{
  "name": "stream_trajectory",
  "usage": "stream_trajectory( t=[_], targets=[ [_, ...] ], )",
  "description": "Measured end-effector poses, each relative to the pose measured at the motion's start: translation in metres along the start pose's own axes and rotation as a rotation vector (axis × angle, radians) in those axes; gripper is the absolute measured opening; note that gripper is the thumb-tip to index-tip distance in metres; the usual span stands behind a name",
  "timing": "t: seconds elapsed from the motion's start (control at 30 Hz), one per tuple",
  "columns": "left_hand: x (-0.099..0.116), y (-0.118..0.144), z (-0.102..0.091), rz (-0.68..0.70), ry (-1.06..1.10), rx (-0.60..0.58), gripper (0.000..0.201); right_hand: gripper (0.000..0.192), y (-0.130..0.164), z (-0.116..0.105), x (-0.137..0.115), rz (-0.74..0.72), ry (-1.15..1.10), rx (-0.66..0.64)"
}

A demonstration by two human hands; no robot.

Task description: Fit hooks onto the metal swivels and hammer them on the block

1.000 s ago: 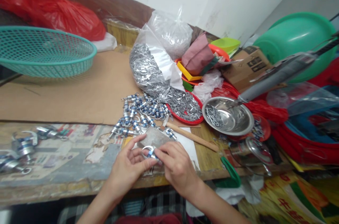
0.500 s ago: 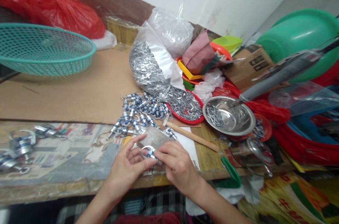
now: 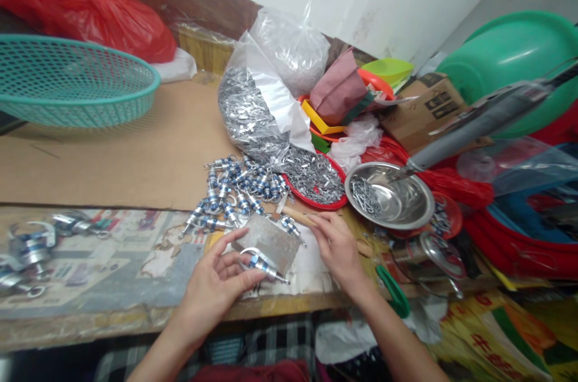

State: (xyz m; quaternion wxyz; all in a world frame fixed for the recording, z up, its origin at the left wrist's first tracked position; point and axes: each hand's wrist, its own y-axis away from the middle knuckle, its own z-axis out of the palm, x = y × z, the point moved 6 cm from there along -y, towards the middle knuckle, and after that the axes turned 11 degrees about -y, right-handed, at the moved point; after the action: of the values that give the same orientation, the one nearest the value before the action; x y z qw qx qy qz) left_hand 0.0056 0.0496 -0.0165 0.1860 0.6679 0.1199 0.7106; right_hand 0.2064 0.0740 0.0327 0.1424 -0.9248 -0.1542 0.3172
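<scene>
My left hand [image 3: 221, 280] pinches a blue and silver metal fitting with a curved hook [image 3: 262, 263] between thumb and fingers. The fitting lies over the near part of a grey metal block [image 3: 273, 240], its thin tip pointing right. My right hand [image 3: 338, 246] is closed around the wooden handle of a hammer [image 3: 295, 215]; its palm covers the middle of the handle. The hammer's head lies just behind the block. A heap of similar fittings [image 3: 230, 189] spreads behind the block, and one single fitting [image 3: 291, 227] rests between block and hammer.
Behind stands a red tray [image 3: 341, 203] of small metal pieces beside a clear bag [image 3: 253, 117] of them. A steel bowl [image 3: 406, 207] with pins is to the right. More fittings [image 3: 34, 249] lie left. A turquoise basket [image 3: 76, 111] sits on cardboard [image 3: 180, 147].
My right hand has left the fitting and moved right onto the hammer handle. My left hand keeps the fitting over the block, and its thin tip now shows.
</scene>
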Motion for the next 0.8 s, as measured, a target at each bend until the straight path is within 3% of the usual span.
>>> stream_trajectory(
  t=[0.1, 0.17, 0.3, 0.4, 0.5, 0.6, 0.73, 0.8],
  targets=[
    [-0.001, 0.000, 0.001, 0.006, 0.002, -0.009, 0.079, 0.019, -0.009, 0.006, 0.034, 0.095, 0.241, -0.176],
    [-0.001, 0.000, 0.001, 0.009, 0.010, -0.014, 0.079, 0.016, -0.011, 0.007, 0.039, 0.099, 0.258, -0.235],
    [0.003, 0.002, 0.001, 0.029, 0.017, 0.018, 0.076, 0.017, -0.007, -0.013, 0.011, 0.081, 0.140, -0.158],
    [0.005, 0.004, 0.002, 0.024, 0.005, -0.002, 0.076, 0.028, 0.009, -0.031, -0.024, -0.026, -0.022, -0.144],
    [0.007, 0.005, 0.004, 0.015, -0.008, -0.022, 0.077, 0.041, 0.028, -0.042, -0.050, -0.141, -0.046, -0.174],
    [0.009, 0.005, 0.003, 0.019, -0.010, -0.011, 0.078, 0.048, 0.042, -0.044, -0.057, -0.203, 0.002, -0.132],
    [0.008, 0.004, 0.002, 0.025, 0.001, 0.000, 0.079, 0.047, 0.050, -0.028, -0.052, -0.190, 0.129, -0.222],
    [0.008, 0.003, 0.002, 0.038, -0.014, 0.020, 0.079, 0.047, 0.049, -0.028, -0.055, -0.219, 0.110, -0.160]
  ],
)
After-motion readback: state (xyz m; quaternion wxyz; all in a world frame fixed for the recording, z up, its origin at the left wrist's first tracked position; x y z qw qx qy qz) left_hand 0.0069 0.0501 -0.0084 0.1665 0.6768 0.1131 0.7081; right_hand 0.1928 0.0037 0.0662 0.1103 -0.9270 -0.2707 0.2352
